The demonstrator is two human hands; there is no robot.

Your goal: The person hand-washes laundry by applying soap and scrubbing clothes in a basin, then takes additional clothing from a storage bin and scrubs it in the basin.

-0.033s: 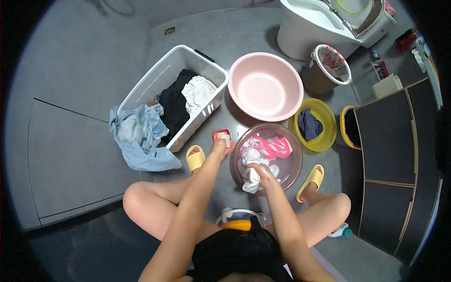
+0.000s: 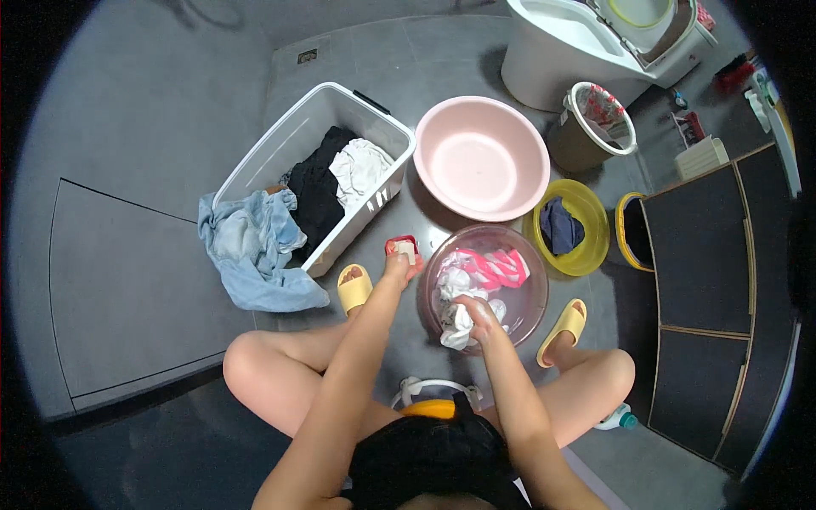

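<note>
My left hand [image 2: 403, 268] is closed around a cream bar of soap [image 2: 406, 251] at a small red soap dish [image 2: 396, 241], left of a translucent brownish-pink basin [image 2: 541, 293]. Whether the soap still touches the dish is hard to see. Inside that basin is water, with a pink-and-white striped cloth [image 2: 503, 269] toward the far side. My right hand [image 2: 478, 317] grips a wet white cloth [image 2: 457, 323] by the basin's near left wall, its fingers partly hidden in the folds.
A larger pink basin [image 2: 482, 157] stands beyond. At left, a white laundry bin [image 2: 310, 115] holds dark and white clothes, with light-blue denim [image 2: 255, 255] over its edge. To the right are a yellow basin [image 2: 595, 221] with navy cloth, a trash can [image 2: 586, 132] and dark cabinets [image 2: 701, 255].
</note>
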